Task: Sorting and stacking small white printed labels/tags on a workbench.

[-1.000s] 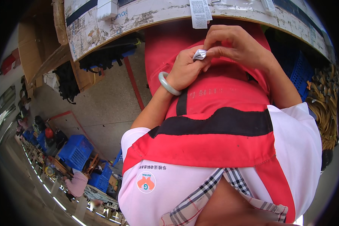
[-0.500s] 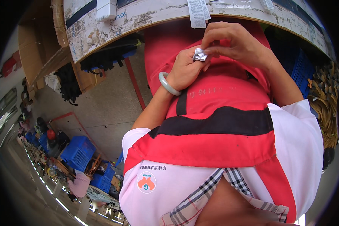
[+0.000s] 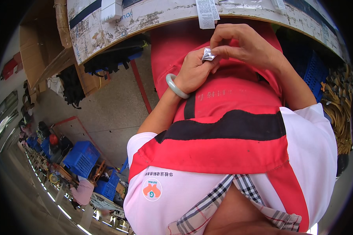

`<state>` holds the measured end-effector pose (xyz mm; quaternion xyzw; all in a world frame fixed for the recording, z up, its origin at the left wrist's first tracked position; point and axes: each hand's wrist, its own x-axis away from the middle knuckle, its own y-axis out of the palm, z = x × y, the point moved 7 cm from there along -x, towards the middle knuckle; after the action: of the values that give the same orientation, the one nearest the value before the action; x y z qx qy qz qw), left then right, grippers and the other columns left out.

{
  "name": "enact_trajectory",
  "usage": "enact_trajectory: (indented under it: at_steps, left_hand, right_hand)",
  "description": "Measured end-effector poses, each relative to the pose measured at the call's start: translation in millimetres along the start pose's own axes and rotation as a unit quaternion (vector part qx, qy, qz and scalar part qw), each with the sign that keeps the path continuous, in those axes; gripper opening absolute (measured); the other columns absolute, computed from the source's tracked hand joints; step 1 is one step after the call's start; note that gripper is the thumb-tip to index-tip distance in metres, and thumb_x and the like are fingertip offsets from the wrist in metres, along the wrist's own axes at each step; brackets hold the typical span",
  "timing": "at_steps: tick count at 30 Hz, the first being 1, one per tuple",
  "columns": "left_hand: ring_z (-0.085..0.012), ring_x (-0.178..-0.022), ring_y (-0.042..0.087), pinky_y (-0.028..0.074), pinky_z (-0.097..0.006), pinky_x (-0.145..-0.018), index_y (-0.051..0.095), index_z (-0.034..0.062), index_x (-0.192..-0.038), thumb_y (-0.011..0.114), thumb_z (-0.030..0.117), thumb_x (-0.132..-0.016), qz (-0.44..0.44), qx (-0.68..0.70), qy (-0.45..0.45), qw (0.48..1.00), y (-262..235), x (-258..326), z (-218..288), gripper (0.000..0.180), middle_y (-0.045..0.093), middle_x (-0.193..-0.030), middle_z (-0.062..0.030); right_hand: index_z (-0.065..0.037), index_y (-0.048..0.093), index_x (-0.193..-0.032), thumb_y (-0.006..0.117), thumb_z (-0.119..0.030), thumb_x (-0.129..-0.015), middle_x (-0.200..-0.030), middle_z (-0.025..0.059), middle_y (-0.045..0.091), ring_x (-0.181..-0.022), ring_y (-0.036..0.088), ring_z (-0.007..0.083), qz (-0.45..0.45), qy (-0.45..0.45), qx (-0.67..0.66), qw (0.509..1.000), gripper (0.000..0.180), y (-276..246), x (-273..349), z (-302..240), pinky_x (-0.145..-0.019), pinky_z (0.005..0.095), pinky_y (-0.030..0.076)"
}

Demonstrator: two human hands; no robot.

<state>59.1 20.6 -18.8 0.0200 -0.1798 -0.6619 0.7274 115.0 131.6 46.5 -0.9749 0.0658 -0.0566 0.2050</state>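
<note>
My left hand (image 3: 193, 72), with a pale green bangle (image 3: 176, 87) on its wrist, and my right hand (image 3: 249, 45) meet above my red apron (image 3: 227, 141), just below the worktable's edge. Between the fingertips of both hands sits a small crumpled silvery foil piece (image 3: 208, 55). The right thumb and forefinger pinch its upper side. The left fingers hold it from below.
A worn white worktable (image 3: 153, 15) curves across the top, with a paper label (image 3: 207, 13) hanging over its edge. A cardboard box (image 3: 35, 51) and dark bags lie at the upper left. Blue crates (image 3: 80, 158) stand on the concrete floor at the left, another crate (image 3: 312, 70) at the right.
Both hands stay in the same spot; the fingers have shifted slightly on the silvery foil piece.
</note>
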Motion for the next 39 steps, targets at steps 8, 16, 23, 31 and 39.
enact_trajectory:
  at_steps: [8, 16, 23, 31, 39]
  left_hand:
    - [-0.0043, -0.063, 0.044, 0.033, -0.021, -0.056, 0.063, 0.0026, -0.102, 0.051, 0.017, -0.103, -0.003, 0.022, -0.014, 1.000, 3.7, -1.1, 5.6, 0.019, 0.053, -0.072, 0.0023]
    - [-0.0058, -0.064, 0.047, 0.038, -0.023, -0.058, 0.060, 0.0033, -0.089, 0.051, 0.011, -0.101, 0.012, 0.028, -0.018, 0.999, 1.6, -0.7, 1.1, 0.017, 0.053, -0.069, 0.0034]
    - [-0.0056, -0.064, 0.047, 0.038, -0.023, -0.058, 0.061, 0.0034, -0.091, 0.050, 0.016, -0.102, 0.004, 0.014, -0.017, 1.000, 3.2, -1.4, 7.6, 0.020, 0.053, -0.069, 0.0031]
    - [-0.0034, -0.059, 0.044, 0.035, -0.021, -0.054, 0.064, 0.0037, -0.099, 0.049, 0.022, -0.104, 0.006, 0.107, -0.070, 0.992, -1.0, 1.2, -7.3, 0.024, 0.053, -0.068, 0.0033]
    - [-0.0048, -0.062, 0.046, 0.038, -0.022, -0.056, 0.063, 0.0035, -0.099, 0.052, 0.013, -0.101, 0.039, 0.054, -0.009, 0.998, -0.7, 1.2, 6.3, 0.015, 0.054, -0.069, 0.0025]
  right_hand:
    - [0.001, 0.065, -0.094, 0.068, -0.013, -0.091, -0.083, 0.0085, 0.064, -0.076, 0.061, 0.0186, 0.037, 0.044, -0.040, 0.998, 0.014, -5.2, 1.9, 9.9, -0.070, 0.0308, 0.050]
    - [-0.001, 0.065, -0.095, 0.072, -0.011, -0.087, -0.089, 0.0066, 0.062, -0.082, 0.060, 0.0177, 0.000, 0.001, -0.033, 0.999, 0.014, -0.7, 3.2, -0.6, -0.075, 0.0296, 0.049]
    - [0.000, 0.066, -0.091, 0.071, -0.013, -0.090, -0.084, 0.0046, 0.062, -0.066, 0.056, 0.0107, 0.058, 0.014, -0.083, 0.995, 0.014, 6.6, 3.5, 11.7, -0.060, 0.0259, 0.046]
    - [0.001, 0.066, -0.100, 0.066, -0.012, -0.094, -0.087, 0.0024, 0.063, -0.080, 0.059, 0.0092, 0.161, 0.034, -0.116, 0.979, 0.014, -1.2, 3.5, 17.5, -0.072, 0.0237, 0.049]
    - [0.000, 0.067, -0.099, 0.068, -0.009, -0.091, -0.090, 0.0047, 0.063, -0.085, 0.061, 0.0124, 0.096, -0.009, -0.085, 0.992, 0.012, -2.7, 8.0, 2.8, -0.078, 0.0253, 0.049]
